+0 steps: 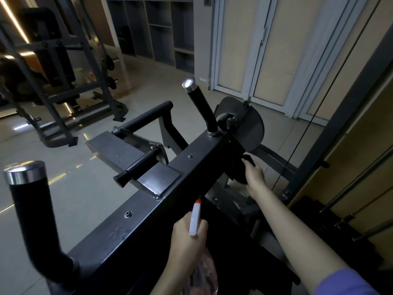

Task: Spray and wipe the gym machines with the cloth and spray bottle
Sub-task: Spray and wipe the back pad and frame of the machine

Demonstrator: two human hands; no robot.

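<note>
Cloth [248, 162]: right hand [255, 174] grips | spray bottle [195, 218]: left hand [187, 241] grips | upright handle [201, 107] beyond

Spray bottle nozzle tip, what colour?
Orange-red nozzle tip on the white-topped spray bottle in the left hand; head view shows it best.

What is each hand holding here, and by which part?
The left hand grips a clear spray bottle with a white, orange-tipped head around its neck. The right hand holds a bunched black cloth against the machine's dark frame.
</note>
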